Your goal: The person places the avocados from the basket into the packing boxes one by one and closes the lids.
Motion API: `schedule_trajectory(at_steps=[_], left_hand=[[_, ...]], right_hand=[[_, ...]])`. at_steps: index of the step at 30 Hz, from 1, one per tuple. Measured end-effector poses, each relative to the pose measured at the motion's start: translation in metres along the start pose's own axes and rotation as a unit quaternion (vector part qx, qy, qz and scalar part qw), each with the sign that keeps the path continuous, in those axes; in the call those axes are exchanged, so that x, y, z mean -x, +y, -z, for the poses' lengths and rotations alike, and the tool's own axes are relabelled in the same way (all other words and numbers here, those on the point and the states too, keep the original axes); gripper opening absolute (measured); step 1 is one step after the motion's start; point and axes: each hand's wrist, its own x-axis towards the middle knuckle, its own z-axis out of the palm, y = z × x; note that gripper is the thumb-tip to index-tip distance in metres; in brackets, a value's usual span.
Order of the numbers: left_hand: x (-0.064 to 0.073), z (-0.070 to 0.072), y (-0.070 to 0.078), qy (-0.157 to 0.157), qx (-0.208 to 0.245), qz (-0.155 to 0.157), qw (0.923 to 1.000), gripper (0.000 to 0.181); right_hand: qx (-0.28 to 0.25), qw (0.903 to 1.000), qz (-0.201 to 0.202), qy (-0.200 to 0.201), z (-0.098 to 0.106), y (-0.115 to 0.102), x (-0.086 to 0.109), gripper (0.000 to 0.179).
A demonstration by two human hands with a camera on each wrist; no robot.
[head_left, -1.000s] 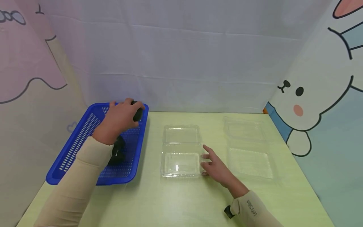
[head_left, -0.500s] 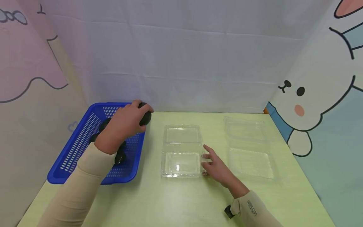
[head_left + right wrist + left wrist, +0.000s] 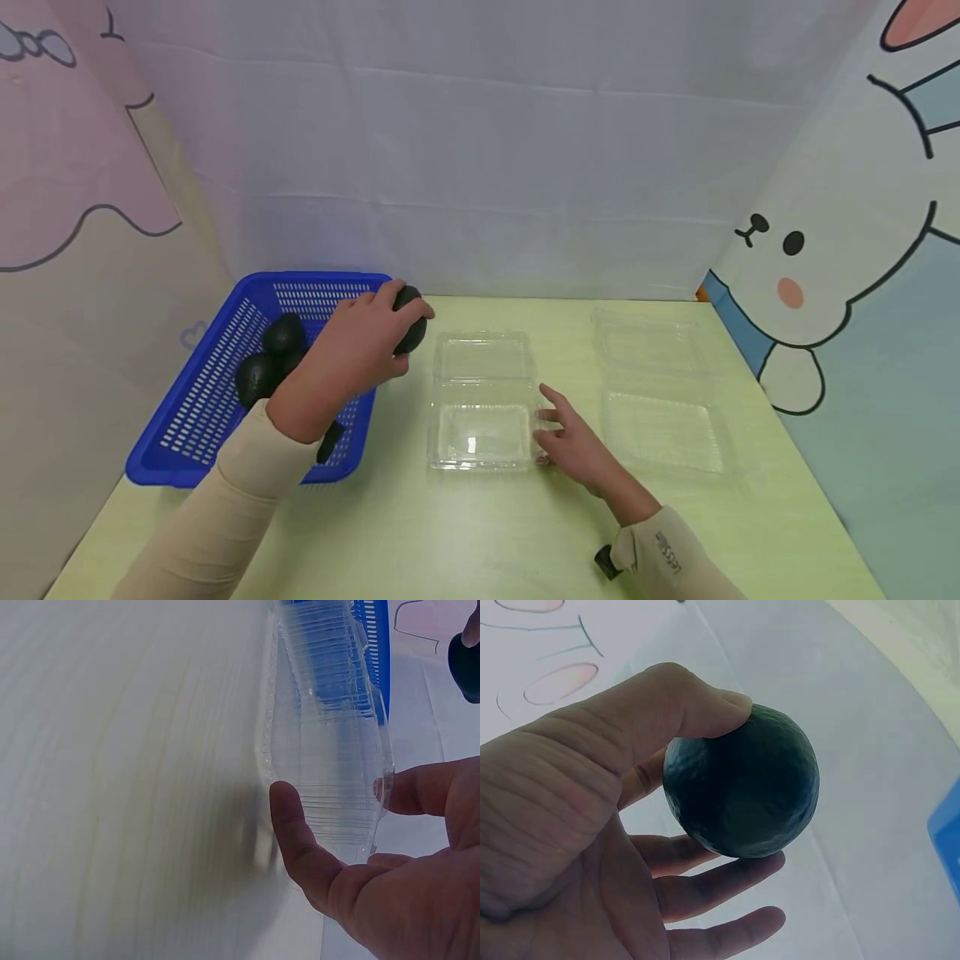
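My left hand (image 3: 352,346) grips a dark green avocado (image 3: 411,321), held just past the right rim of the blue basket (image 3: 365,392). In the left wrist view the avocado (image 3: 742,784) sits between the thumb and fingers, its bumpy skin showing. More avocados (image 3: 283,335) lie in the basket, partly hidden by my left arm. My right hand (image 3: 573,446) is at the right side of a clear plastic clamshell container (image 3: 480,433), which lies with its lid folded back. In the right wrist view, extended fingers (image 3: 300,847) touch its side and rim.
A second clear clamshell container (image 3: 663,433), also opened out, lies to the right on the pale yellow-green table (image 3: 450,542). A white cloth (image 3: 480,167) hangs behind the table, with cartoon-printed cloths on both sides.
My left hand has lifted the avocado from over the basket and carried it right, past the rim. More avocados in the basket now show. The right hand has stayed put.
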Motion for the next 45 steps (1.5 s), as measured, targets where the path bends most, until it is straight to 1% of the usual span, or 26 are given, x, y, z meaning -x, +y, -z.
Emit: schedule_trajectory(at_steps=[4,8,11,15,21,27,32,42,45], left_hand=[[0.005,-0.008,0.013,0.019,-0.001,-0.027,0.9995,0.054],[0.008,-0.019,0.023,0.040,0.005,-0.052,0.9978,0.052],[0.010,-0.026,0.028,0.053,0.011,-0.061,0.9967,0.053],[0.011,-0.034,0.033,0.055,0.015,-0.062,0.9965,0.054],[0.013,-0.044,0.041,0.039,0.008,-0.058,0.9975,0.055],[0.017,-0.055,0.051,0.018,-0.006,-0.058,0.9981,0.052],[0.019,-0.065,0.056,-0.004,-0.003,-0.049,0.9988,0.052],[0.022,-0.080,0.063,-0.027,-0.001,-0.046,0.9986,0.051],[0.023,-0.085,0.065,-0.031,0.006,-0.045,0.9985,0.051]], right_hand=[[0.000,1.0000,0.000,-0.001,0.000,0.000,0.001,0.073],[0.001,1.0000,0.001,-0.001,0.001,0.000,0.002,0.073],[0.007,1.0000,0.001,0.002,0.001,0.000,0.003,0.073],[0.014,0.9999,-0.001,0.004,0.001,0.001,0.002,0.073],[0.013,0.9999,-0.005,0.006,0.000,0.003,0.002,0.072],[0.016,0.9998,-0.003,0.007,-0.001,0.003,0.003,0.072],[0.015,0.9999,-0.001,0.006,0.000,0.002,0.004,0.072],[0.015,0.9999,0.001,0.004,0.000,0.001,0.005,0.072],[0.011,0.9999,0.000,0.002,0.000,0.001,0.005,0.073]])
